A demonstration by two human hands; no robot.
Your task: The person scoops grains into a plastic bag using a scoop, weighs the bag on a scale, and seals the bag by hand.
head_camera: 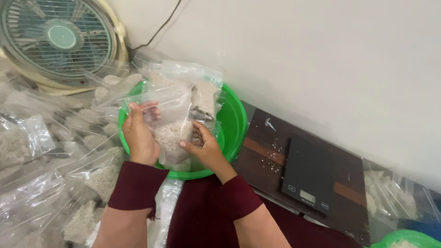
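Left hand and right hand, both closed on one clear zip bag of pale grain, holding it upright over the near rim of a green basin, with filled bags piled left and a black digital scale lying right.

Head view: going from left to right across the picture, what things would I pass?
Pile of filled clear bags → left hand → clear bag of pale grains held by both hands → right hand → black kitchen scale → second green bowl.
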